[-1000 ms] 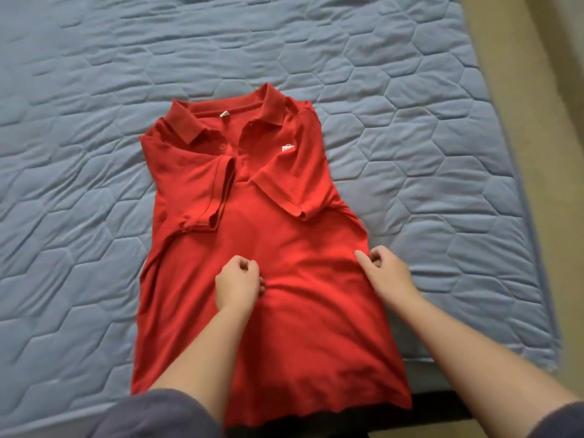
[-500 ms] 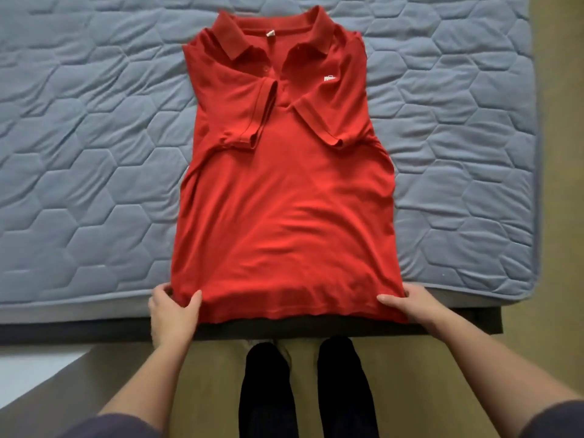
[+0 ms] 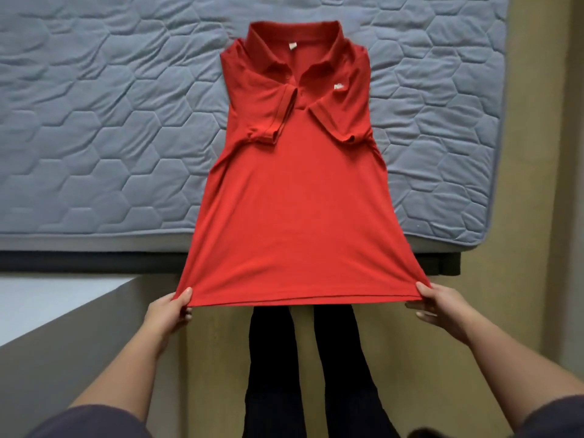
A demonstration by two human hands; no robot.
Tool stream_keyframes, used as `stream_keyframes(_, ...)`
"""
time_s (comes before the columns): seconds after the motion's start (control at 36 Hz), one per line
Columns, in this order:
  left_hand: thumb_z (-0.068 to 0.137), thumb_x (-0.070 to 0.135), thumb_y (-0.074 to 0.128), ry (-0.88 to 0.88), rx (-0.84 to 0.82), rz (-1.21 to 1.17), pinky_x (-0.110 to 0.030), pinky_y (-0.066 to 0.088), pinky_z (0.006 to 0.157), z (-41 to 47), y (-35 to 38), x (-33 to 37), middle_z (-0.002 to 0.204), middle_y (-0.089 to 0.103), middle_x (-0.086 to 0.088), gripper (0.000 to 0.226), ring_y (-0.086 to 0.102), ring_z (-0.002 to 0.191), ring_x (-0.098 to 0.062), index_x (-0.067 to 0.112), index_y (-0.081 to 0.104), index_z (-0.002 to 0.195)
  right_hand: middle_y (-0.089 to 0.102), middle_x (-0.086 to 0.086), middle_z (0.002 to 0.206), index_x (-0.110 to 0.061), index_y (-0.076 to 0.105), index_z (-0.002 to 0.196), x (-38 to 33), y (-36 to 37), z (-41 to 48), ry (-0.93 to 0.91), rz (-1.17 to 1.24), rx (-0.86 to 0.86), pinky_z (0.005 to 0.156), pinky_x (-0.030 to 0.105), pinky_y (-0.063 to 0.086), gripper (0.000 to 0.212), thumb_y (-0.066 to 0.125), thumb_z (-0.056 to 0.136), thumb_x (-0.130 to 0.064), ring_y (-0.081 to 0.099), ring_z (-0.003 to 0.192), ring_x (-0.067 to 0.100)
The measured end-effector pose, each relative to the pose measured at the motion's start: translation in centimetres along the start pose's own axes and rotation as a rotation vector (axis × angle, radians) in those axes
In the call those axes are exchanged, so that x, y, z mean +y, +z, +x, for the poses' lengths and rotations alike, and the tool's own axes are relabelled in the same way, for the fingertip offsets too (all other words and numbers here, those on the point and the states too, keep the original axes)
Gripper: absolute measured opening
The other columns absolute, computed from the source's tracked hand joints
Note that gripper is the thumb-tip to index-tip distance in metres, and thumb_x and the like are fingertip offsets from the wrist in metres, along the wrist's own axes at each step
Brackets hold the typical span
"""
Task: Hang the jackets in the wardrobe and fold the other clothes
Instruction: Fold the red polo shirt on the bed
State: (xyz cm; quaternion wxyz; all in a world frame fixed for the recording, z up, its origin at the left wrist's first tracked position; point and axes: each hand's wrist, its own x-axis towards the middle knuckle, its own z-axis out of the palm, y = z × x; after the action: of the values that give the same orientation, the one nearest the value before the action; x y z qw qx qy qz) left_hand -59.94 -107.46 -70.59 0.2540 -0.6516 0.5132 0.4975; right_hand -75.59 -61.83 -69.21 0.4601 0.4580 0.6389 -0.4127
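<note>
The left hand (image 3: 169,314) pinches the shirt's (image 3: 297,216) near left hem corner, thumb on top; the right hand (image 3: 442,306) pinches the near right corner the same way. The hem is stretched taut between them, held out past the mattress (image 3: 94,121) edge and above the person's dark-clad legs (image 3: 275,358). Beyond the grip the shirt runs up onto the mattress, front up, both sleeves folded in across the chest, collar farthest away. The dark bed base (image 3: 79,260) lies under the mattress edge. Left of the left hand stands a pale grey ledge (image 3: 47,311). Bare floor (image 3: 531,184) lies right of the right hand, and open quilt flanks the shirt, more to the left
</note>
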Motion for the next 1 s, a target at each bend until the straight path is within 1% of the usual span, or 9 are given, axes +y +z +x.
stream_keyframes(0.11, 0.094, 0.020, 0.057, -0.048, -0.075, -0.090, -0.024, 0.043, 0.060, -4.5, -1.8, 0.5, 0.046, 0.049, 0.004, 0.021, 0.048, 0.038, -0.007, 0.017, 0.053, 0.073, 0.062, 0.004, 0.085, -0.018, 0.057, 0.093, -0.7, -1.0, -4.2, 0.037, 0.149, 0.004, 0.067, 0.033, 0.044, 0.012, 0.046, 0.098, -0.017, 0.060, 0.079, 0.018)
stream_keyframes(0.19, 0.096, 0.020, 0.049, 0.050, -0.063, -0.190, -0.026, 0.042, 0.062, -6.0, -1.5, 4.5, 0.070, 0.056, -0.002, 0.014, 0.053, 0.060, -0.015, 0.018, 0.058, 0.085, 0.067, 0.000, 0.064, -0.018, 0.055, 0.087, -4.6, -0.5, -5.9, -0.041, 0.303, 0.025, 0.066, 0.034, 0.045, 0.019, 0.040, 0.098, -0.014, 0.066, 0.059, 0.014)
stream_keyframes(0.39, 0.103, 0.022, 0.033, 0.333, -0.096, -0.452, -0.035, 0.047, 0.065, -6.9, 2.4, 21.8, 0.083, 0.056, -0.003, 0.025, 0.061, 0.063, -0.013, 0.019, 0.048, 0.084, 0.059, -0.004, 0.043, -0.015, 0.049, 0.075, -21.3, 2.7, -7.3, -0.310, 0.526, -0.036, 0.038, 0.022, 0.051, 0.030, 0.033, 0.101, -0.018, 0.062, 0.044, 0.010)
stream_keyframes(0.47, 0.103, 0.028, 0.033, 0.524, -0.153, -0.497, -0.036, 0.046, 0.073, -7.2, 4.0, 29.5, 0.089, 0.056, 0.004, 0.019, 0.055, 0.080, -0.011, 0.023, 0.048, 0.093, 0.064, -0.007, 0.062, -0.021, 0.051, 0.082, -29.0, 3.7, -7.3, -0.481, 0.559, -0.072, 0.061, 0.029, 0.056, 0.027, 0.034, 0.102, -0.026, 0.059, 0.075, 0.011)
stream_keyframes(0.56, 0.103, 0.034, 0.035, 0.608, -0.189, -0.427, -0.043, 0.039, 0.093, -6.4, 5.8, 33.9, 0.120, 0.049, 0.008, 0.030, 0.050, 0.111, -0.014, 0.028, 0.038, 0.132, 0.056, -0.006, 0.111, -0.028, 0.049, 0.117, -33.8, 4.9, -7.1, -0.590, 0.387, -0.141, 0.092, 0.041, 0.036, 0.027, 0.031, 0.102, -0.043, 0.049, 0.109, 0.013)
stream_keyframes(0.72, 0.098, 0.016, 0.050, 0.542, -0.046, -0.003, -0.033, 0.040, 0.079, -3.4, 9.9, 30.1, 0.118, 0.045, -0.004, 0.045, 0.048, 0.095, -0.016, 0.005, 0.037, 0.139, 0.055, 0.003, 0.086, -0.010, 0.057, 0.114, -28.4, 8.0, -1.7, -0.564, -0.220, 0.108, 0.061, 0.021, 0.034, 0.022, 0.053, 0.096, -0.023, 0.045, 0.069, 0.009)
stream_keyframes(0.81, 0.092, 0.011, 0.059, 0.432, 0.054, 0.128, -0.040, 0.039, 0.098, 0.6, 10.5, 26.6, 0.132, 0.047, -0.015, 0.054, 0.050, 0.115, -0.027, -0.005, 0.035, 0.138, 0.062, 0.019, 0.110, 0.001, 0.056, 0.109, -24.8, 8.8, 2.4, -0.477, -0.278, 0.187, 0.086, 0.032, 0.042, 0.023, 0.060, 0.091, -0.012, 0.055, 0.095, 0.026)
stream_keyframes(0.89, 0.090, 0.017, 0.064, 0.372, 0.127, 0.116, -0.044, 0.038, 0.104, 5.0, 11.1, 25.3, 0.143, 0.040, -0.020, 0.063, 0.045, 0.125, -0.033, -0.001, 0.032, 0.141, 0.050, 0.022, 0.134, 0.003, 0.040, 0.134, -24.0, 9.2, 6.7, -0.410, -0.210, 0.290, 0.103, 0.039, 0.038, 0.056, 0.065, 0.089, -0.020, 0.049, 0.122, 0.033)
stream_keyframes(1.0, 0.090, 0.027, 0.063, 0.330, 0.047, -0.103, -0.041, 0.045, 0.086, 9.6, 13.1, 25.1, 0.126, 0.053, -0.009, 0.065, 0.053, 0.112, -0.029, 0.009, 0.030, 0.144, 0.047, 0.003, 0.135, -0.013, 0.035, 0.140, -24.9, 10.6, 11.6, -0.343, 0.094, 0.235, 0.092, 0.047, 0.046, 0.062, 0.064, 0.088, -0.032, 0.048, 0.122, 0.027)
